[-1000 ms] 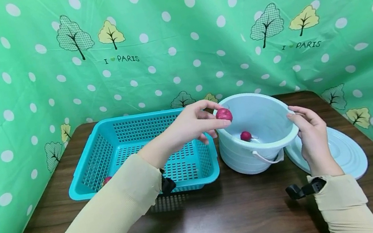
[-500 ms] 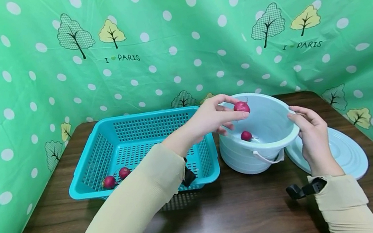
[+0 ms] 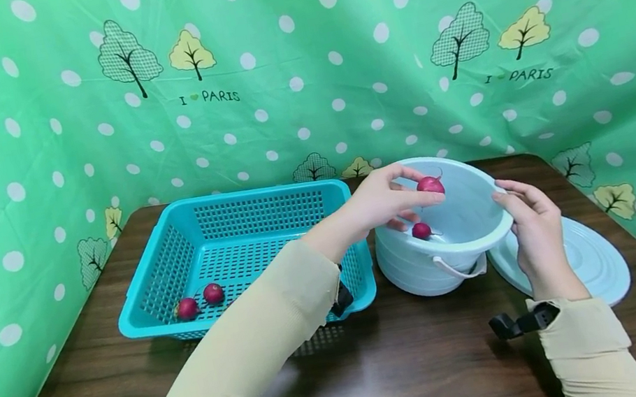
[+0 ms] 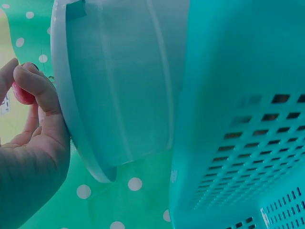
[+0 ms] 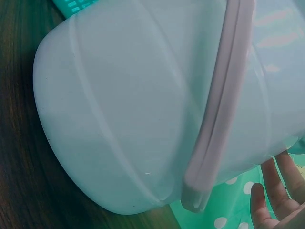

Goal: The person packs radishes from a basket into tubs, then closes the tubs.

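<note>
Between thumb and fingers, my left hand [image 3: 385, 201] pinches a red radish [image 3: 430, 186] over the mouth of a pale blue bucket [image 3: 416, 266]. Another radish [image 3: 422, 230] lies inside the bucket, lower down. On the bucket's right side, my right hand [image 3: 536, 234] grips the rim, thumb and fingers about its edge. The bucket's handle [image 5: 221, 105] hangs down its near side in the right wrist view. In the left wrist view the pinched radish [image 4: 24, 94] is partly hidden by the fingers.
Left of the bucket stands a teal perforated basket [image 3: 137, 315] with two radishes [image 3: 213, 293] in its near left corner. A pale blue lid [image 3: 596, 256] lies on the dark wooden table [image 3: 400, 375], right of the bucket. Green dotted cloth [image 3: 274, 93] hangs behind.
My left hand has moved right with the radish, from the bucket's left rim to over its opening. The basket's two radishes have come into view. My right hand stays on the rim.
</note>
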Available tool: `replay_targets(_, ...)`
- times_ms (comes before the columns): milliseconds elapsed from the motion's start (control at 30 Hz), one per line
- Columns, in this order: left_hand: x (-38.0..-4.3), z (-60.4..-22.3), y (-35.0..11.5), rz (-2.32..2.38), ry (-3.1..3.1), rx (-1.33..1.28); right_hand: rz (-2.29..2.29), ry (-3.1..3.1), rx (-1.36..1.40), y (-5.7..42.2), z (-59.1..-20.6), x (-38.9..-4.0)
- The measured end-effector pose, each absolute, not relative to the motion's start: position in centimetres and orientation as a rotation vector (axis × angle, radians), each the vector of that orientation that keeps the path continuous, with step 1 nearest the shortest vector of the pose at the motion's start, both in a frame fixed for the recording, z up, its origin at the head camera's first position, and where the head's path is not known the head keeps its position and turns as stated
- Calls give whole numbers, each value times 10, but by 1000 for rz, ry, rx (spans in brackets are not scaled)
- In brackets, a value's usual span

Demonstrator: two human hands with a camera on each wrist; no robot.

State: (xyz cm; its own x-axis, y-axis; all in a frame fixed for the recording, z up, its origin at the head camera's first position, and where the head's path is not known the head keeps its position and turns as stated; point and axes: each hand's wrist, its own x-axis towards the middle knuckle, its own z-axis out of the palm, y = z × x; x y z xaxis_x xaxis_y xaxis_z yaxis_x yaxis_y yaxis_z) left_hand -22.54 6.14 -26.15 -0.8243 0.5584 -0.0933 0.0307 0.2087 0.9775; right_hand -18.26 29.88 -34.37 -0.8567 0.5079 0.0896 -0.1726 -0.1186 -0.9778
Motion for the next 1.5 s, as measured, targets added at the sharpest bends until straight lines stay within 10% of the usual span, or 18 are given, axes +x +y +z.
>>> replay_targets(1500, -217, -248, 16, 1685, 2114, 642, 2032, -1714, -356, 298, -343, -184)
